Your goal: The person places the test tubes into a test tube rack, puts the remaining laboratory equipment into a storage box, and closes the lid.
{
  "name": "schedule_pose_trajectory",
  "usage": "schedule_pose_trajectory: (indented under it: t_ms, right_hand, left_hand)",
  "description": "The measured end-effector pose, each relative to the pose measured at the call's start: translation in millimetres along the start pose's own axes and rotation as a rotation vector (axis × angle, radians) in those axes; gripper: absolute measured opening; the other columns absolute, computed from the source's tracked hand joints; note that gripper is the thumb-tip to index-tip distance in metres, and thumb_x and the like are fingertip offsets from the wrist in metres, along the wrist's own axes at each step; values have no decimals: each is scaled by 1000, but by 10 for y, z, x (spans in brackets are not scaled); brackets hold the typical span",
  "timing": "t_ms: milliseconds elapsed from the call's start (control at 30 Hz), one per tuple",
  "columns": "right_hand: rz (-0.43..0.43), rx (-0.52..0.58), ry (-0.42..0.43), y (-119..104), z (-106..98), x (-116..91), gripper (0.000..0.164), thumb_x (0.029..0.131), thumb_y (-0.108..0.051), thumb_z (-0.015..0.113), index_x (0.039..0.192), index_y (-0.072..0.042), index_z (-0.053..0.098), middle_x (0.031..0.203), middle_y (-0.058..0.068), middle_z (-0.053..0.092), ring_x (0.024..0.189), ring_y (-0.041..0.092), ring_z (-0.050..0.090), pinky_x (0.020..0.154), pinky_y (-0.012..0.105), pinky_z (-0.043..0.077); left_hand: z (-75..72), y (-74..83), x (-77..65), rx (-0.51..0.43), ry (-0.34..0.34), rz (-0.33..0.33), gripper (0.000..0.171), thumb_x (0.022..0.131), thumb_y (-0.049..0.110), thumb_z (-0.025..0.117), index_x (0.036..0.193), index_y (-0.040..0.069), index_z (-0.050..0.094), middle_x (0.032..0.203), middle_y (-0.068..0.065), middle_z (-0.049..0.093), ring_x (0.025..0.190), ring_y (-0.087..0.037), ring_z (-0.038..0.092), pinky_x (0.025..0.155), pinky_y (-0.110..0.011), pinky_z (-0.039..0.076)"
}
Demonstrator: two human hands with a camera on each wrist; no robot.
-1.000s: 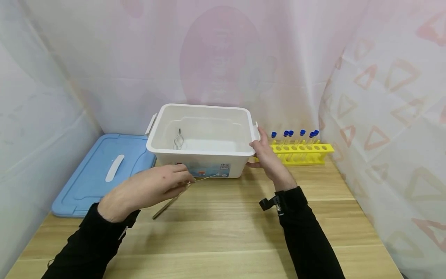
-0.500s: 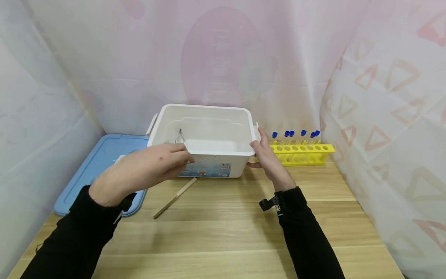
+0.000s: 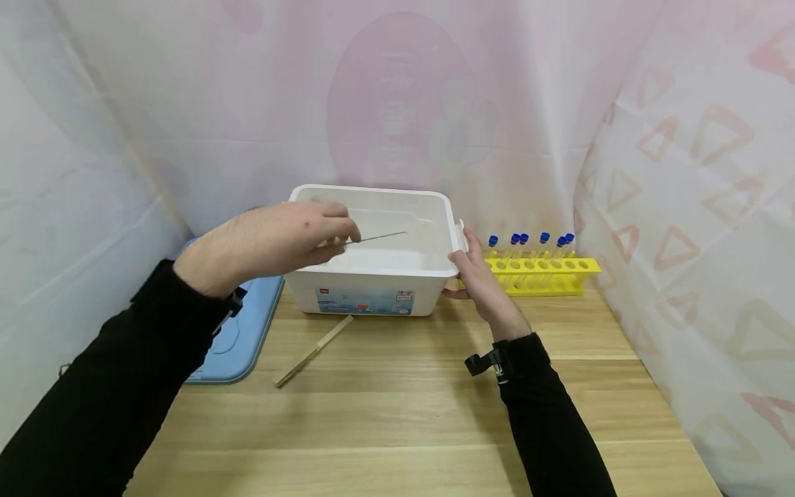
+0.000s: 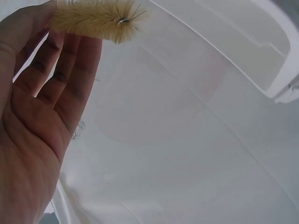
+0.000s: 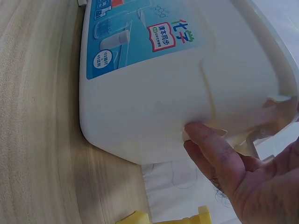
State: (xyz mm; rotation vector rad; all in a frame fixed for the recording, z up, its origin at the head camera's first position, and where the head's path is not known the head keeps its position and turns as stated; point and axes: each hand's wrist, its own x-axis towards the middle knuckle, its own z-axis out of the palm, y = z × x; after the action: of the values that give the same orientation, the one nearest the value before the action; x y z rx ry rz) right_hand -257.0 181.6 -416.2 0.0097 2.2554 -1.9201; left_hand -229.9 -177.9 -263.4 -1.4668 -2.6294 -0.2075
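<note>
My left hand [image 3: 282,238] pinches a test tube brush with a thin wire stem [image 3: 381,237], held over the opening of a white plastic box [image 3: 373,293]. Its tan bristles [image 4: 93,21] show at the fingertips in the left wrist view, but the hand hides them from the head camera. With thumb and fingers, my right hand [image 3: 487,290] grips the box at its right end, by the rim and handle. In the right wrist view, fingertips [image 5: 198,130] press against the box's side wall. The left hand covers the left part of the box's inside.
A slim wooden stick [image 3: 313,351] lies on the table before the box. Behind the left arm is a blue lid [image 3: 248,331]. To the right stands a yellow rack [image 3: 540,266] with several blue-capped test tubes. Curtains enclose the table at the back and sides.
My left hand has lifted the brush from near the table in front of the box, up past the rim to above the opening. My right hand has stayed on the box.
</note>
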Motion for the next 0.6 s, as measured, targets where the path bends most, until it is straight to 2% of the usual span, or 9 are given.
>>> schedule_pose_trajectory:
  t_ms: [233, 600]
  right_hand:
    - [-2, -3, 3, -10, -18, -23, 85, 120, -31, 44, 189, -37, -4, 197, 22, 10, 168, 59, 48, 123, 82, 56]
    - [7, -1, 6, 11, -43, -11, 84, 120, -31, 44, 189, -37, -3, 197, 22, 10, 169, 59, 47, 124, 81, 56]
  left_hand:
    - [-52, -204, 260, 31, -26, 7, 22, 112, 0, 75, 133, 7, 80, 122, -8, 78, 104, -22, 76, 91, -40, 71]
    - [-57, -487, 681, -53, -106, 19, 18, 116, 0, 70, 131, 3, 78, 126, -15, 79, 115, -31, 79, 102, -49, 72]
